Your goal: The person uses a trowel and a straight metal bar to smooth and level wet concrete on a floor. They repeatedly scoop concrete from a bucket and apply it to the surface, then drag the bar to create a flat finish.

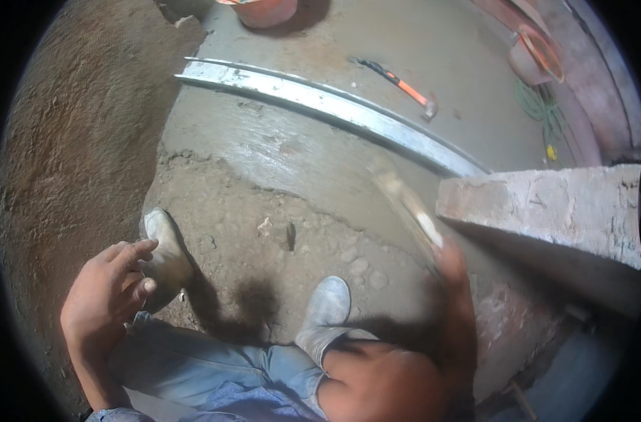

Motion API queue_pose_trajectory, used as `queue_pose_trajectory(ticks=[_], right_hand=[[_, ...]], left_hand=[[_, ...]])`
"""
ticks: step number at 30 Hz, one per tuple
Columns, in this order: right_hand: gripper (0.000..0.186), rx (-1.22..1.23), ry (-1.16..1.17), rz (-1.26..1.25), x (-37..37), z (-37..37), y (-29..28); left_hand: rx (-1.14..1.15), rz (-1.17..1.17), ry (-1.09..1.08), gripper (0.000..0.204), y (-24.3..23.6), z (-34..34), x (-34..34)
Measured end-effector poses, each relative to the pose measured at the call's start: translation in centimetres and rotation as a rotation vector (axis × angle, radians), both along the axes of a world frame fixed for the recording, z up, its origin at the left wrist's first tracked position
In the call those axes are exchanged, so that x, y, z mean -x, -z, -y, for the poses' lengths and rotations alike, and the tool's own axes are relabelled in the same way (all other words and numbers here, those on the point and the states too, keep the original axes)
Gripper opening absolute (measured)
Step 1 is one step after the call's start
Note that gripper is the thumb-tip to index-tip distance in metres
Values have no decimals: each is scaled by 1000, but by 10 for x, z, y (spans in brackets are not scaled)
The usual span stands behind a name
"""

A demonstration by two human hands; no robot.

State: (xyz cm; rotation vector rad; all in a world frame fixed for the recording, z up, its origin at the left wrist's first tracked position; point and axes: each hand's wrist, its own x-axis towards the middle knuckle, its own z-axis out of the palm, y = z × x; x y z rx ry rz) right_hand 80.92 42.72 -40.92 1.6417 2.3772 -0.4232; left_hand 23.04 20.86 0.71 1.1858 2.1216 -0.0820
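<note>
Currently, head view: right hand (452, 261) grips the near end of a long tool (403, 200); blur hides the tool's exact kind and the separate fingers. Tool is over the smoothed grey strip (285, 151), between metal bar (320, 105) and rough ground (243, 225). Left hand (108, 299) is loosely curled, partly open, nothing visible in it, partly covering left boot (167, 246). Top edge cuts off a reddish bucket (265, 12).
</note>
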Motion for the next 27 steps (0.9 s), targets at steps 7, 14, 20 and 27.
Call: queue_pose_trajectory(ticks=[7, 14, 20, 27], right_hand=[[48, 198, -185, -117, 104, 23, -72], [44, 231, -557, -295, 466, -19, -62], [38, 167, -560, -448, 598, -4, -55], [34, 140, -460, -401, 605, -18, -25]], left_hand=[[125, -73, 159, 56, -10, 20, 9], [105, -131, 160, 55, -20, 29, 15], [13, -87, 50, 52, -29, 57, 17], [90, -91, -60, 56, -18, 64, 12]])
